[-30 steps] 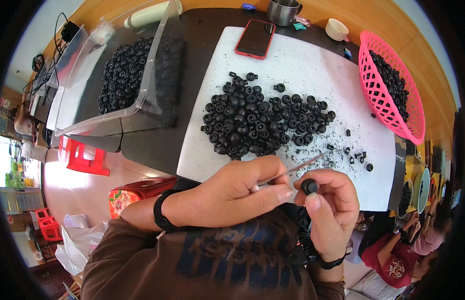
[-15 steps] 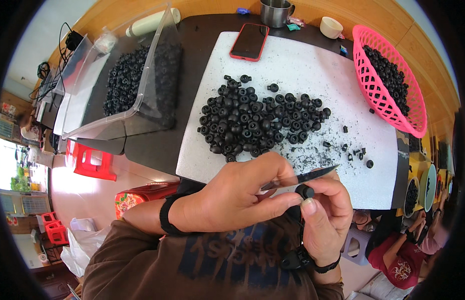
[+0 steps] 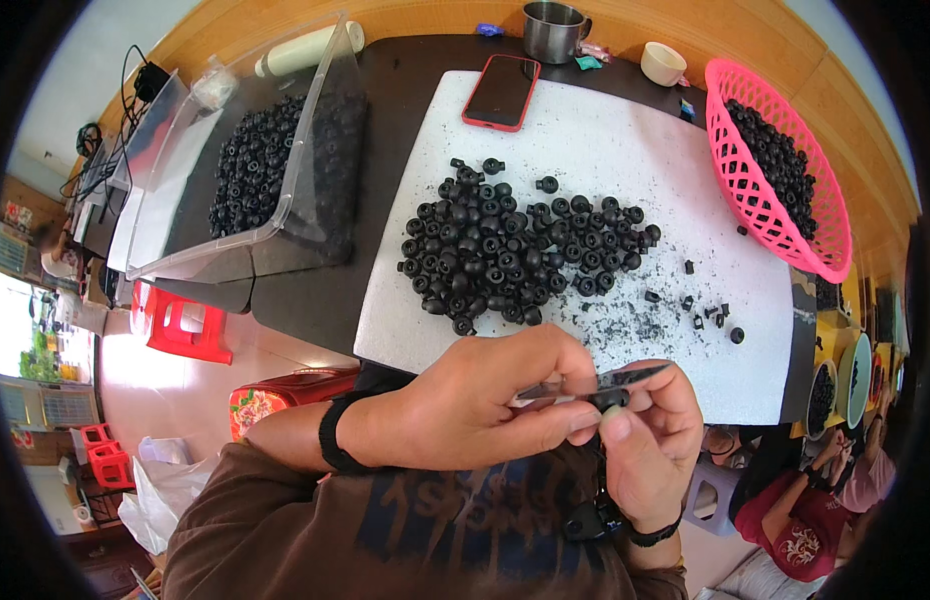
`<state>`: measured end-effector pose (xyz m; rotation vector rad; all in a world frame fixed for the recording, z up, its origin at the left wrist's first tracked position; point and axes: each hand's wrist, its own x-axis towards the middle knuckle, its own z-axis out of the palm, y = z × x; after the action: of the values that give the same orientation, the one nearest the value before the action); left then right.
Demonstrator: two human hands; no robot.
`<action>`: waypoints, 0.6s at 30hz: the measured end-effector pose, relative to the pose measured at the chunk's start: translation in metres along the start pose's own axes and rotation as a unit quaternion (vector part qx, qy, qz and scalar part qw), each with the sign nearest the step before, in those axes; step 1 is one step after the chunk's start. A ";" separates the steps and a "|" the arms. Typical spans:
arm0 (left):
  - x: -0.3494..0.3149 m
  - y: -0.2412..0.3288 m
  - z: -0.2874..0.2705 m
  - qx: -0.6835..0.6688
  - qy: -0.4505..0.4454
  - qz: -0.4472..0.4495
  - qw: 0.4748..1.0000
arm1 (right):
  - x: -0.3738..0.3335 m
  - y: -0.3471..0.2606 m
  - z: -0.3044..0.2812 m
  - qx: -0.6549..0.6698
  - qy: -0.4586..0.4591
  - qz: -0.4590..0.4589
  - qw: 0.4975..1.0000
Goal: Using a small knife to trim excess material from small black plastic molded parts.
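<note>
My left hand point(image 3: 485, 400), with a black band on its wrist, grips a small thin-bladed knife point(image 3: 630, 378) whose blade points right. My right hand point(image 3: 650, 450) pinches a small black rubber part point(image 3: 611, 400) just under the blade, touching it. Both hands are close together over the near edge of a white board point(image 3: 605, 130). A pile of the same black rubber parts point(image 3: 515, 250) lies on the middle of the board. Loose black trimmings and a few single parts point(image 3: 700, 310) are scattered to the pile's right.
A pink basket point(image 3: 820, 262) holding black parts stands at the right. A clear plastic bin point(image 3: 315, 110) with more parts is at the left. A red-cased phone point(image 3: 501, 92), a metal cup point(image 3: 550, 30) and a small white cup point(image 3: 663, 63) are at the back. A red stool point(image 3: 185, 325) is below left.
Both hands stay together at the board's near edge. The knife blade has shifted to lie flatter over the part, and my right fingers have turned the part slightly.
</note>
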<state>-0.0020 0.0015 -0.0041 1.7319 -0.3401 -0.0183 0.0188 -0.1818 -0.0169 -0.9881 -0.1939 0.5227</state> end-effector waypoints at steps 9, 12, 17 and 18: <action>0.001 -0.006 -0.003 -0.054 -0.043 0.044 0.997 | -0.001 -0.001 -0.007 -0.005 -0.062 0.006 0.998; 0.001 -0.008 -0.004 -0.025 -0.056 0.066 0.996 | -0.001 -0.003 -0.010 0.003 -0.073 0.024 0.997; -0.001 -0.011 -0.003 0.033 -0.037 0.063 0.997 | 0.001 0.003 -0.012 0.008 -0.084 -0.028 0.996; 0.000 -0.013 -0.003 0.069 -0.030 0.080 0.994 | 0.002 0.005 -0.012 0.012 -0.082 -0.051 0.995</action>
<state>0.0009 0.0060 -0.0162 1.8385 -0.5345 0.0716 0.0232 -0.1877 -0.0281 -0.9058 -0.3830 0.5115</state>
